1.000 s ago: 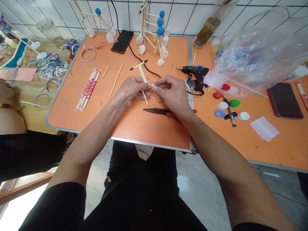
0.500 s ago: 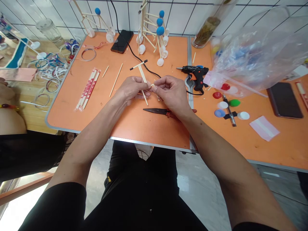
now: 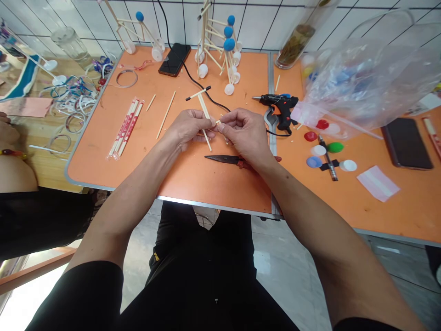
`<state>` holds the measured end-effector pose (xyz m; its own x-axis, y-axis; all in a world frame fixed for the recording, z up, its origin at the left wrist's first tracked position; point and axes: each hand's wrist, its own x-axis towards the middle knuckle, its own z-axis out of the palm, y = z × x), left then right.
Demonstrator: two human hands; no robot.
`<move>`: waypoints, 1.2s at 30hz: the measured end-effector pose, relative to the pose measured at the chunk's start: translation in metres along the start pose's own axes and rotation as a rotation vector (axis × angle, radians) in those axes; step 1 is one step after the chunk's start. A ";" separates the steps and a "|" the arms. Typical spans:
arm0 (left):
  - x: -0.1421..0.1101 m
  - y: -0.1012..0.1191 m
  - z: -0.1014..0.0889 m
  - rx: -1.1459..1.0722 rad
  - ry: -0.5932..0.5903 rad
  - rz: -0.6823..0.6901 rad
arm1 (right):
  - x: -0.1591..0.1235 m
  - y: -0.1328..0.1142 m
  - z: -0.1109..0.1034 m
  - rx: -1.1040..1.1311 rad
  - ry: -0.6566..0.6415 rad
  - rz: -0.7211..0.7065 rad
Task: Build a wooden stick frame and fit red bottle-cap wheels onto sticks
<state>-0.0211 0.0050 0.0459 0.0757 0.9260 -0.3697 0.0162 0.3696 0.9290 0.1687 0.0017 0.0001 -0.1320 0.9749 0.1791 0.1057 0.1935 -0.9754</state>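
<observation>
Over the orange table, my left hand point(image 3: 195, 128) is closed on a T-shaped wooden stick frame point(image 3: 203, 105). Its crossbar has black tips, and the lower end of the stem pokes out below my fingers. Beside it, the thumb and forefinger of my right hand point(image 3: 243, 133) pinch a small pale wooden piece point(image 3: 218, 122) against the frame's side; most of that piece is hidden. Just below my right hand lie pliers point(image 3: 223, 159) with dark jaws and red handles. A black glue gun point(image 3: 280, 108) rests to the right, its nozzle pointing left.
Stick models with bottle-cap wheels point(image 3: 220, 50) stand at the back beside a phone point(image 3: 175, 59). Wrapped chopsticks point(image 3: 126, 128) and loose sticks lie left. On the right are bottle caps point(image 3: 314, 162), a clear plastic bag point(image 3: 365, 87) and another phone point(image 3: 407, 143). A black cable point(image 3: 193, 79) crosses behind my hands.
</observation>
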 end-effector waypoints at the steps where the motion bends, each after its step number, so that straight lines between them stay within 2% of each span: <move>1: 0.000 0.000 0.000 0.002 -0.002 0.001 | 0.000 0.000 0.000 0.004 -0.001 -0.001; 36: 0.001 -0.003 -0.002 0.010 -0.001 0.026 | -0.003 -0.006 -0.001 -0.023 0.000 0.016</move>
<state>-0.0232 0.0054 0.0426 0.0773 0.9352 -0.3457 0.0240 0.3448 0.9384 0.1691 -0.0020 0.0055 -0.1299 0.9780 0.1633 0.1308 0.1802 -0.9749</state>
